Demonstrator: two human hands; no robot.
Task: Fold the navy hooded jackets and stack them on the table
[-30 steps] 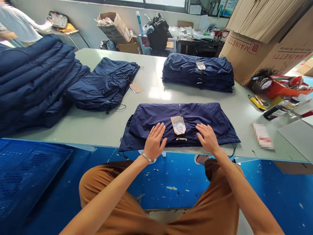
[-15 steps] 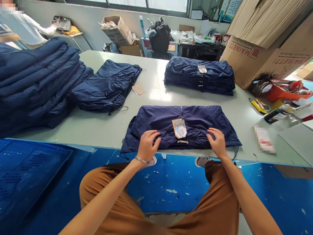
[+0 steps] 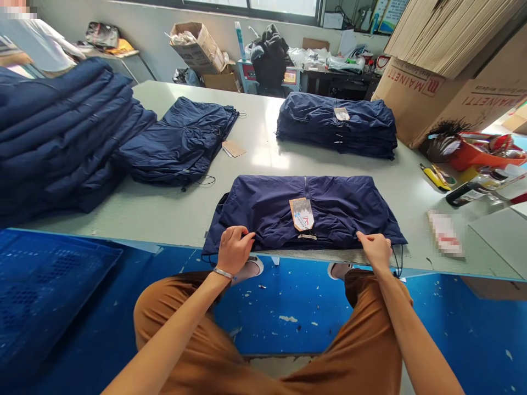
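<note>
A folded navy jacket (image 3: 267, 203) lies flat along the table's near edge, its short zipper end at the top middle. A paper hang tag (image 3: 302, 214) rests on its centre, above a small pale label (image 3: 307, 237). My left hand (image 3: 235, 249) is closed on the near edge of the jacket, left of the tag, thumb and fingers pinched together. On the right, my right hand (image 3: 376, 251) pinches the same edge between thumb and fingers. Black cord loops hang from both lower corners of the jacket.
A neat stack of folded navy jackets (image 3: 335, 123) sits farther back on the table (image 3: 255, 142). At left are another navy jacket (image 3: 177, 142) and a tall garment pile (image 3: 61, 137). Cartons (image 3: 411, 104), a yellow cutter (image 3: 434, 176) and a dark bottle (image 3: 473, 189) stand right.
Both hands have moved apart and down to the jacket's near edge, left hand leftward, right hand slightly rightward. Their fingers have closed from a loose, open pose onto the fabric.
</note>
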